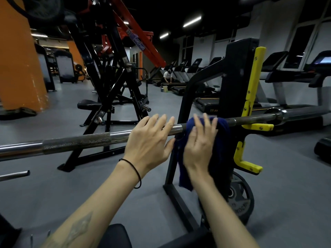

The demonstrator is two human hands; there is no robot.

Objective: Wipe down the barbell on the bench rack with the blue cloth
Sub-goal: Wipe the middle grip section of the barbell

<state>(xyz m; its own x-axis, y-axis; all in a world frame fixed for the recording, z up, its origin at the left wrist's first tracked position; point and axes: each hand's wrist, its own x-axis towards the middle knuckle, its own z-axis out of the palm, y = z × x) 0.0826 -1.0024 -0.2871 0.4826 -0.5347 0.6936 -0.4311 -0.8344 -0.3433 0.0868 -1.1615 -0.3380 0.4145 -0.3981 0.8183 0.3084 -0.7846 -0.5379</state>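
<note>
The barbell (93, 138) is laid across the yellow hooks (258, 126) of the bench rack (238, 77). The blue cloth (222, 140) is draped over it, just beside the rack post. The cloth is pressed flat by the right hand (198, 145), fingers (206, 122) straight. The bar is touched by the left hand (148, 140), fingers loose (nothing is gripped). Wiping seems to be under way. Next, the cloth should probably be wrapped round and slid along. A grey floor (53, 185) and treadmills (295, 90) can be seen.
</note>
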